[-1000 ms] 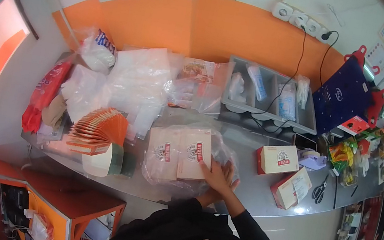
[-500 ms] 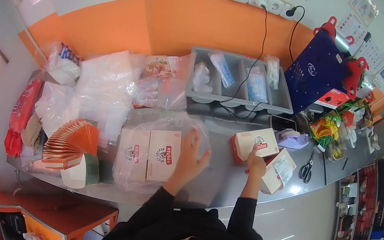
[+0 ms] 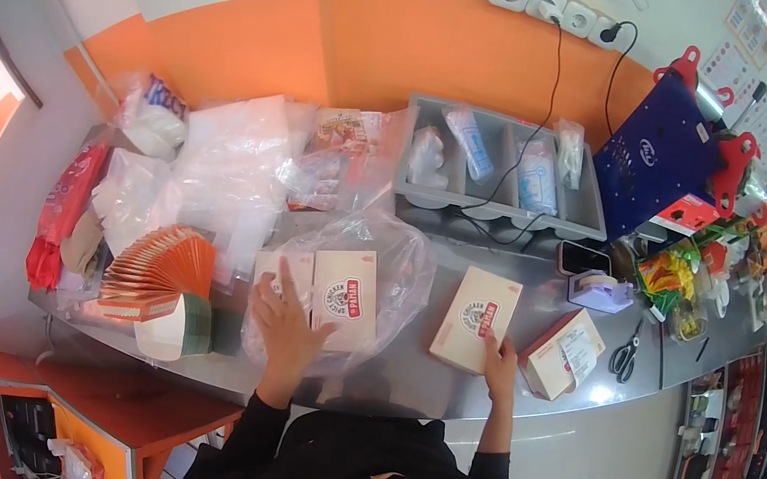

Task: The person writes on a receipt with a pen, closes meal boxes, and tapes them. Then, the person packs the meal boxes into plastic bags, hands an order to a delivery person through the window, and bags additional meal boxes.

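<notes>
My left hand, fingers spread, is over two cardboard food boxes in a clear plastic bag. It partly covers the left box and reaches the edge of the right box; whether it touches them I cannot tell. My right hand grips a third food box by its lower right side, with the printed lid facing up. Right of that hand stands another food box with a white paper slip on it.
Scissors, a purple tape dispenser and a phone lie to the right. Behind is a grey divided tray with wrapped packets and a cable across it. Fanned orange cartons and plastic bags are at left.
My right hand has brought its food box leftward, away from the box with the slip, and turned it. My left hand has moved left, from the bag's right side to over the bagged boxes.
</notes>
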The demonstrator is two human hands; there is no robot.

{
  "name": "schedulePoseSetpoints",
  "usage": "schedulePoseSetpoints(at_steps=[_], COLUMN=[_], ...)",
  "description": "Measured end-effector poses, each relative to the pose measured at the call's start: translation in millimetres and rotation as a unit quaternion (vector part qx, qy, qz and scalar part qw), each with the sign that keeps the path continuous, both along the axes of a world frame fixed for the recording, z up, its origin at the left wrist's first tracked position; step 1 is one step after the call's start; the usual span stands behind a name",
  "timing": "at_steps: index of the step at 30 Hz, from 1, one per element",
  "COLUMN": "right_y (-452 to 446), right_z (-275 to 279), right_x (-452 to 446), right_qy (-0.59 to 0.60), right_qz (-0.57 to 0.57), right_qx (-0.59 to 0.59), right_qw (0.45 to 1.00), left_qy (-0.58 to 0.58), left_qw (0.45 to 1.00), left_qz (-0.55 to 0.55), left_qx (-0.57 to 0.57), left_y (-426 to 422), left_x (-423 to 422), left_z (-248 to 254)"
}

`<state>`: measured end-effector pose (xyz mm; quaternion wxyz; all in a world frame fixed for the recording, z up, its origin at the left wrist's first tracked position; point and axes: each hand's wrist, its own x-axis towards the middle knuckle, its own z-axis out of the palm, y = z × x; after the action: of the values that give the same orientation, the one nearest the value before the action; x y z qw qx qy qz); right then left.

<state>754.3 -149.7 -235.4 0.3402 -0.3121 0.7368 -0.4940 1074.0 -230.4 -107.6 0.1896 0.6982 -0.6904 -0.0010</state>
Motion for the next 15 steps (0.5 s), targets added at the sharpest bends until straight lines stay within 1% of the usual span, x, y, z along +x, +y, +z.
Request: schedulePoseSetpoints(at_steps=[3,5,6,7,9,10,12,13,14,15], right_y=[17.8,24.9,27.3,24.1,9.7,-0.7,-31.9,-51.3,-71.1,-91.0], right_z=[47.2,88.2,103.4,127.1,176.1,187.7,195.4,190.8,180.4,172.4], right_x=[4.7,7.6,3.7,7.6,16.8,27.6,45.9,57.6,71.7,88.2], right_qy=[-0.063,-0.092,-0.092,-0.097,-0.109,-0.117,-0.104,-0.119,-0.133,-0.125], right_qz=[0.027,0.043,0.055,0.103,0.197,0.244,0.355,0.4,0.443,0.465], right_qx=[0.033,0.04,0.079,0.084,0.09,0.055,0.054,0.069,0.084,0.126], right_qw=[0.997,0.994,0.991,0.986,0.97,0.961,0.928,0.906,0.883,0.867], left_qy=[0.142,0.213,0.247,0.324,0.469,0.562,0.54,0.529,0.567,0.565], left_qw=[0.989,0.967,0.946,0.93,0.878,0.821,0.834,0.84,0.812,0.809], left_qz=[0.041,0.066,0.077,0.064,0.032,0.012,-0.01,-0.021,-0.016,-0.045], left_qx=[-0.022,0.124,0.196,0.163,0.093,0.097,0.11,0.117,0.139,0.154], left_y=[-13.9,-28.0,-34.6,-41.7,-56.3,-57.4,-62.1,-63.8,-59.8,-54.2], left_x=[40.4,73.2,89.0,104.5,127.7,123.5,130.4,132.9,128.6,125.7], left_z=[-15.1,3.1,10.3,2.2,-21.4,-9.2,-6.4,-5.0,4.8,12.0])
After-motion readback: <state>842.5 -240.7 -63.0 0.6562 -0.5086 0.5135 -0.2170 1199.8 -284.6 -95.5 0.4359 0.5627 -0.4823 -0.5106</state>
